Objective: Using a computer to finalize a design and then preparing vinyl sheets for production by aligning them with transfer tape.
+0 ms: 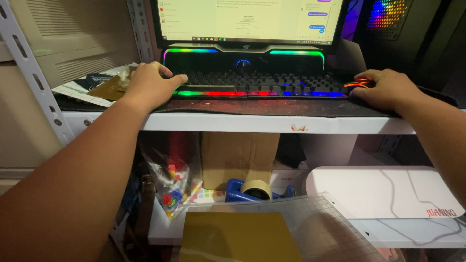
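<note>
Both arms reach forward over a white shelf point(252, 123), palms down. The left hand point(150, 85) rests at the left end of one backlit keyboard point(262, 85), its fingers curled loosely together, tips touching the keys, clamped on nothing. The right hand point(386, 90) lies cupped over one mouse point(357, 84) just right of the keyboard, fingers draped close together along its top. One monitor point(247, 19) stands behind the keyboard. On the lower shelf sit one tape dispenser point(255, 190), one cardboard box point(238, 157), one bag of coloured bits point(172, 187) and one gold sheet point(240, 237).
</note>
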